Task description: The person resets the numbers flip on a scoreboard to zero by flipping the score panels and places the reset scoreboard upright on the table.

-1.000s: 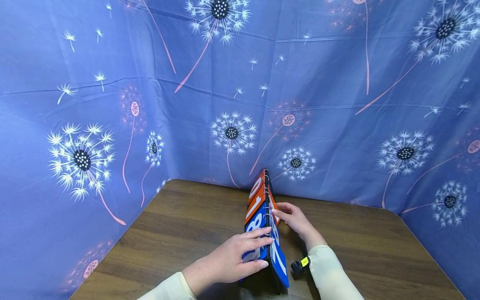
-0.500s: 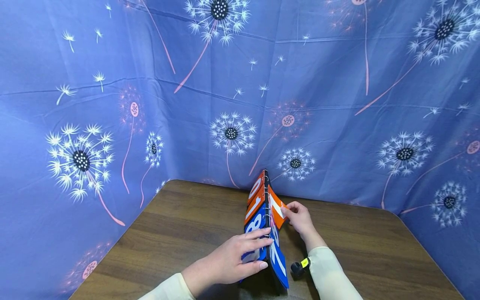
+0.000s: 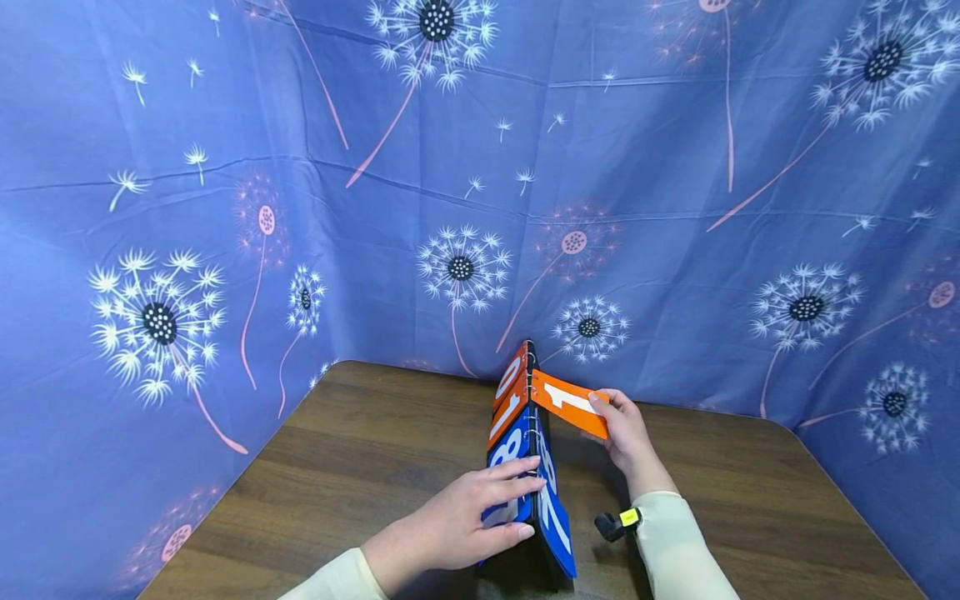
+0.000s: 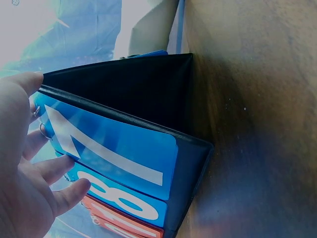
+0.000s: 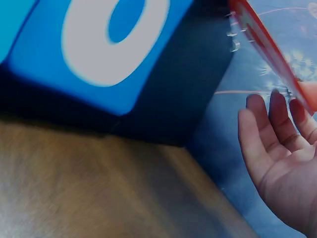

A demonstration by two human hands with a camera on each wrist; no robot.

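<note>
Have flip scoreboard (image 3: pixel 533 446) standing tented on wood-grain table (image 3: pixel 360 450), in front of dandelion-print curtain (image 3: pixel 390 208). Pinching orange "1" card (image 3: pixel 564 402) between thumb and fingers of right hand (image 3: pixel 627 429), swung out from right face. Resting left hand (image 3: pixel 472 515) over top ridge toward near end, fingers loosely extended, near left face's blue "8" card (image 3: pixel 510 446).

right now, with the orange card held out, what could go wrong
If the right hand pulls outward, the orange card could strain at its rings. That pull might also shift the tented stand, though the left hand touches its top. The card, pinched near its free end, may slip and drop.
</note>
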